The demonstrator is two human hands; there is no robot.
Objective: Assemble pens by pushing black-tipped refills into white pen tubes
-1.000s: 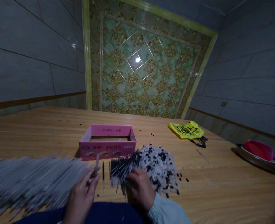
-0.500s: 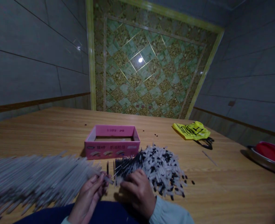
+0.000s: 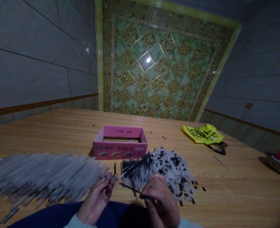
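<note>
On table (image 3: 230,193): tube heap (image 3: 47,177) left, small-piece pile (image 3: 175,171) right; box (image 3: 120,151) behind, between them; bag (image 3: 204,134) right of box.

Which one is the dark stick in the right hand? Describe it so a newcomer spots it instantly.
On the wooden table, find the pink box, then look nearer the person, to the right hand. From it, a thin dark stick points toward the left hand. Unlike the similar dark sticks massed on the table behind it, this one is held in the hand.
</note>
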